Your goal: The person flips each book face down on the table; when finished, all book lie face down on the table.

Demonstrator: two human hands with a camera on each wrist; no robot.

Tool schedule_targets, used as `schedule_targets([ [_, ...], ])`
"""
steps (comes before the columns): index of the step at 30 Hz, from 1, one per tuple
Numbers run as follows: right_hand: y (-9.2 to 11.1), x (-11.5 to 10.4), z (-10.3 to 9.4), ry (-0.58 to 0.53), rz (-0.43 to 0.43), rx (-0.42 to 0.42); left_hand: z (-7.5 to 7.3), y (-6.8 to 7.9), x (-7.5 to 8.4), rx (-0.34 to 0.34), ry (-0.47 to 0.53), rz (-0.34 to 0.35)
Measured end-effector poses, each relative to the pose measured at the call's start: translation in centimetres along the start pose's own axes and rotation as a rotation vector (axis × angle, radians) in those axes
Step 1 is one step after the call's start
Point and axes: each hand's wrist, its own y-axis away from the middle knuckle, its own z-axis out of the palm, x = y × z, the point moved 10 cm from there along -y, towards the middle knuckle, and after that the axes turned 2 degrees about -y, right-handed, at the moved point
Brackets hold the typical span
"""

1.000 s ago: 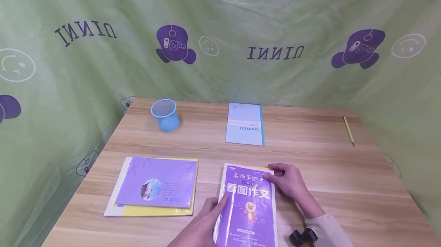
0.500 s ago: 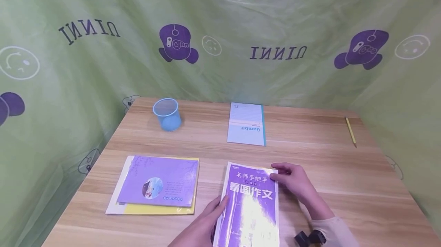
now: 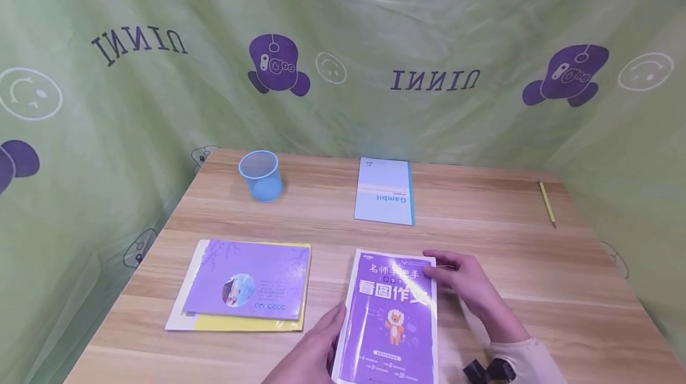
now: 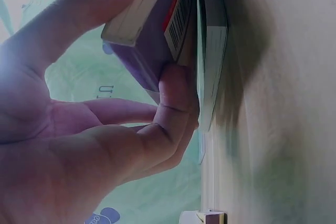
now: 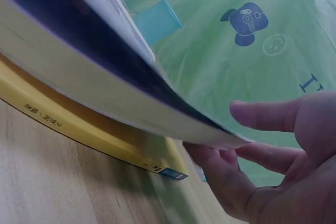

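A thick purple book (image 3: 393, 312) with white lettering and a cartoon lion is tilted up in front of me. My left hand (image 3: 318, 342) grips its left side, thumb along the edge and fingers curled underneath, beside a barcode (image 4: 178, 19) in the left wrist view. At the far right corner is my right hand (image 3: 463, 280). Its fingers bend under that corner, while the right wrist view shows the thumb (image 5: 262, 115) raised a little off the cover. A yellow-spined book (image 5: 100, 137) lies below the purple one, with a gap between them.
To the left lies a stack with a purple book (image 3: 252, 277) over a yellow one (image 3: 246, 323). A blue mesh pen holder (image 3: 262, 178), a Gambit notebook (image 3: 384, 190) and a yellow pencil (image 3: 547, 204) are toward the back of the wooden table (image 3: 471, 199). Green curtain (image 3: 354, 15) surrounds it.
The purple book shifts slightly right and its cover glare changes. The yellow strip at its far edge is no longer visible. My left thumb moves from the cover to the edge.
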Motion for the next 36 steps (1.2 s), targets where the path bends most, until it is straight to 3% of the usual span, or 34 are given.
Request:
schedule_targets([
  [5, 0.0, -0.1, -0.4, -0.048, -0.01, 0.012, -0.7, 0.0, 0.1, 0.038, -0.033, 0.0],
  [14, -0.4, -0.2, -0.4, -0.233, -0.016, -0.03, -1.1, 0.1, -0.1, 0.034, 0.113, -0.06],
  [19, -0.6, -0.5, -0.4, -0.255, -0.02, -0.049, -1.5, 0.2, 0.6, 0.052, 0.16, -0.013],
  [27, -1.0, -1.6, -0.5, -0.374, -0.096, -0.117, -3.0, 0.1, 1.2, 0.124, 0.035, 0.019],
  [36, -1.7, -2.7, -0.3, -0.444, -0.136, -0.155, -3.3, 0.1, 1.5, 0.147, 0.108, 0.042],
])
